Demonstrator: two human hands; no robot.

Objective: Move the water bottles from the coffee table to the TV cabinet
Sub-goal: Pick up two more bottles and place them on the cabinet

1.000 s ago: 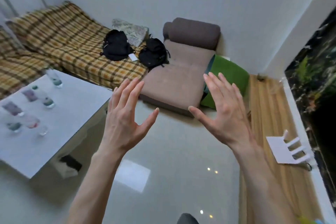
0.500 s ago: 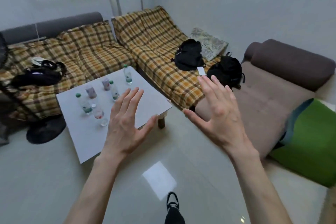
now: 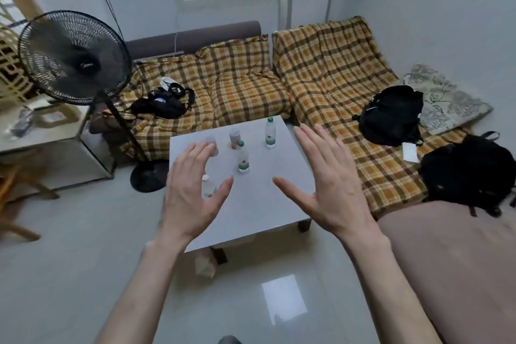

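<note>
Black pedestal fan (image 3: 74,57) standing at far left, base on the floor beside the white tabletop (image 3: 251,204). Left hand (image 3: 192,190) raised over the tabletop's left part, fingers spread, empty. Partly hidden clear bottle (image 3: 209,190) behind its thumb. Two pink-labelled bottles (image 3: 234,137) at the tabletop's far side; two green-capped water bottles (image 3: 243,158) upright near centre, well apart from either hand. Right hand (image 3: 332,187) raised over the tabletop's right edge, fingers spread, empty. Plaid-covered sofa (image 3: 321,72) behind; two black backpacks (image 3: 391,114) on it at right.
</note>
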